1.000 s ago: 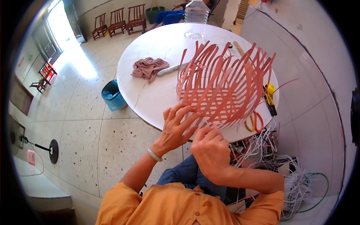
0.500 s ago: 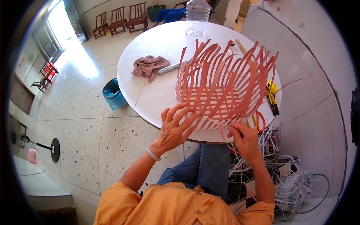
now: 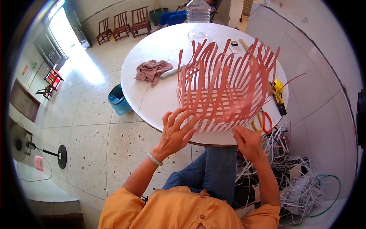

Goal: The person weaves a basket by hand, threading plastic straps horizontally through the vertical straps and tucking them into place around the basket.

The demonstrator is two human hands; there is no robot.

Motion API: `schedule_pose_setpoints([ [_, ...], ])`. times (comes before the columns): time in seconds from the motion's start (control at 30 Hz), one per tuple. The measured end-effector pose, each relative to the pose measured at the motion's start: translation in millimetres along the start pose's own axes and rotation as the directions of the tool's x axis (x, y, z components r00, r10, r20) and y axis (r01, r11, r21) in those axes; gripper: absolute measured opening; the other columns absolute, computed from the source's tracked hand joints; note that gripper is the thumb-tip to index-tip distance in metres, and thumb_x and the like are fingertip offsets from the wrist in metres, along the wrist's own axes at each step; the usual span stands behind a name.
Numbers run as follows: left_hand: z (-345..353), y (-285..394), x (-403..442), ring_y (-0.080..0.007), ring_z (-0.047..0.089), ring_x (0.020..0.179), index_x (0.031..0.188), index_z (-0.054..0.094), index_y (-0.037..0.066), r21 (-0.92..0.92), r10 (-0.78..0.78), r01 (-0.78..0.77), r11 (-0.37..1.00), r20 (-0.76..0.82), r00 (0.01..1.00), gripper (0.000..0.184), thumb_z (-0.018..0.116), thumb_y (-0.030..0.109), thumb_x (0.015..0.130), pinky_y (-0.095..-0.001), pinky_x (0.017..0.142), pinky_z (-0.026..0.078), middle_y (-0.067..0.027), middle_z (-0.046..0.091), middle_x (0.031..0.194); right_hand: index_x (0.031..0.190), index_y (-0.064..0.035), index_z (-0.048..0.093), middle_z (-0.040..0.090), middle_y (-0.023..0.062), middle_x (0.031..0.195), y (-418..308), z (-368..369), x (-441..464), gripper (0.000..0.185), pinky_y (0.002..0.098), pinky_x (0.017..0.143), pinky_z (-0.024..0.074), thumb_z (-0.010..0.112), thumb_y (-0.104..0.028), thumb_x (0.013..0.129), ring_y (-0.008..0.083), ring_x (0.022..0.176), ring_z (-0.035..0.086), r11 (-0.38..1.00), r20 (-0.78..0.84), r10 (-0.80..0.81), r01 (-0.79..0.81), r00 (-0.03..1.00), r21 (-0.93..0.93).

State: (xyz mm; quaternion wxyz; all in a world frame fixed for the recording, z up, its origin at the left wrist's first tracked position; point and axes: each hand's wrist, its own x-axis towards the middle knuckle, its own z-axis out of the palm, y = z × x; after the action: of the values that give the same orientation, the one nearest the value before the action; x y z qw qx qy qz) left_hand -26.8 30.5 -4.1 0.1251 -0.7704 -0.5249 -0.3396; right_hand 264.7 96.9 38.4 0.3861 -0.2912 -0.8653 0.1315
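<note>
On the near side of the table stands a half-woven basket of red and white flat strips, its long red strip ends rising loose above the woven part. My left hand is open, fingers spread, its fingertips against the basket's near left side. At the basket's lower front right, my right hand is closed in a pinch; whatever lies between its thumb and finger is hidden. Scissors with red and yellow handles lie just beyond that hand. A yellow tape measure and a black-and-yellow tool rest to the basket's right.
The round white table also bears a crumpled cloth and a clear plastic bottle. A blue bin stands left of it. Tangled white strips lie at lower right. A person in blue trousers sits behind.
The basket's upright strips have shifted and spread apart, showing more of its inside. A red strip that hung between my hands no longer shows there. Both hands stay nearly in place.
</note>
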Motion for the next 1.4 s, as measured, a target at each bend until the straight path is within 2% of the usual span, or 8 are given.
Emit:
schedule_pose_setpoints([
  [0.3, -10.8, -4.6, 7.1, -0.0344, 0.042, 0.140, 0.136, 0.063, 0.013, -0.064, -0.026, 0.023, 0.998, -0.047, 0.999, 0.060, 0.081, 0.008, 0.079, -0.0517, 0.115, 0.028, -0.0120, 0.049, 0.146, 0.104, 0.0027, 0.069, 0.071, 0.0195, 0.083, -31.5, 0.6, 1.5, 0.011, 0.0360, 0.062, 0.0550, 0.068, -0.004, 0.094, 0.0300, 0.070, 0.072, 0.946, 0.101, 0.199, -0.218, 0.975, 0.240],
  [0.43, -12.3, 17.2, 4.9, -0.0346, 0.045, 0.137, 0.133, 0.065, 0.013, -0.044, -0.139, 0.133, 0.990, -0.209, 0.968, 0.056, 0.079, 0.006, 0.079, -0.0518, 0.114, 0.029, -0.0129, 0.051, 0.141, 0.105, 0.0023, 0.068, 0.070, 0.0203, 0.082, -33.9, 7.3, -0.6, 0.012, 0.0358, 0.063, 0.0548, 0.068, -0.005, 0.095, 0.0308, 0.070, 0.071, 0.945, 0.071, 0.187, -0.199, 0.980, 0.258],
  [0.53, -9.9, 38.0, 10.2, -0.0334, 0.043, 0.136, 0.134, 0.066, 0.017, 0.117, 0.095, -0.076, 0.990, -0.165, 0.982, 0.056, 0.078, 0.009, 0.079, -0.0517, 0.113, 0.029, -0.0106, 0.050, 0.142, 0.105, 0.0023, 0.068, 0.071, 0.0208, 0.085, -39.9, 7.3, -1.6, 0.013, 0.0371, 0.065, 0.0552, 0.068, -0.006, 0.095, 0.0338, 0.073, 0.072, 0.923, 0.126, 0.260, -0.284, 0.957, 0.258],
  [0.8, 12.9, 51.8, 16.8, -0.0324, 0.044, 0.135, 0.133, 0.066, 0.015, 0.089, -0.012, 0.026, 0.996, -0.149, 0.989, 0.056, 0.078, 0.008, 0.079, -0.0527, 0.112, 0.028, -0.0112, 0.051, 0.139, 0.109, 0.0031, 0.068, 0.072, 0.0199, 0.089, -50.4, 1.2, 0.5, 0.017, 0.0410, 0.069, 0.0574, 0.068, -0.006, 0.094, 0.0382, 0.078, 0.071, 0.992, -0.040, 0.123, -0.124, 0.992, -0.017],
  [0.93, 12.7, 49.6, 16.2, -0.0327, 0.045, 0.133, 0.129, 0.067, 0.013, 0.037, -0.006, 0.012, 0.999, -0.160, 0.987, 0.051, 0.078, 0.006, 0.079, -0.0533, 0.111, 0.030, -0.0117, 0.052, 0.137, 0.107, 0.0023, 0.069, 0.072, 0.0186, 0.103, -53.9, -4.9, 5.9, 0.018, 0.0398, 0.067, 0.0571, 0.069, -0.003, 0.089, 0.0344, 0.080, 0.072, 0.962, 0.015, 0.146, -0.138, 0.989, -0.236],
  [1.0, 11.5, 48.9, 16.6, -0.0328, 0.046, 0.132, 0.128, 0.068, 0.012, 0.003, -0.002, 0.003, 1.000, -0.158, 0.987, 0.050, 0.079, 0.006, 0.079, -0.0535, 0.111, 0.030, -0.0119, 0.053, 0.136, 0.105, 0.0028, 0.070, 0.069, 0.0160, 0.115, -52.3, -7.0, 22.3, 0.022, 0.0372, 0.065, 0.0565, 0.068, -0.002, 0.083, 0.0283, 0.082, 0.071, 0.890, -0.060, -0.193, 0.149, 0.979, -0.432],
  [1.2, 12.1, 47.3, 16.1, -0.0338, 0.047, 0.131, 0.126, 0.068, 0.011, -0.019, 0.019, -0.023, 1.000, -0.180, 0.984, 0.047, 0.080, 0.009, 0.080, -0.0536, 0.110, 0.032, -0.0129, 0.054, 0.135, 0.101, 0.0033, 0.070, 0.067, 0.0135, 0.115, -58.8, -28.5, 70.2, 0.023, 0.0324, 0.066, 0.0566, 0.066, -0.006, 0.079, 0.0226, 0.085, 0.066, 0.782, 0.321, -0.290, 0.417, 0.901, -0.463],
  [1.4, 6.7, 50.0, 22.5, -0.0347, 0.051, 0.126, 0.120, 0.070, 0.008, -0.117, -0.011, -0.014, 0.993, -0.205, 0.979, 0.039, 0.080, 0.014, 0.082, -0.0530, 0.108, 0.033, -0.0138, 0.058, 0.129, 0.100, 0.0016, 0.069, 0.068, 0.0126, 0.105, -76.7, -25.4, 78.7, 0.024, 0.0305, 0.062, 0.0550, 0.065, -0.011, 0.081, 0.0211, 0.081, 0.067, 0.677, 0.414, -0.327, 0.516, 0.849, -0.524],
])
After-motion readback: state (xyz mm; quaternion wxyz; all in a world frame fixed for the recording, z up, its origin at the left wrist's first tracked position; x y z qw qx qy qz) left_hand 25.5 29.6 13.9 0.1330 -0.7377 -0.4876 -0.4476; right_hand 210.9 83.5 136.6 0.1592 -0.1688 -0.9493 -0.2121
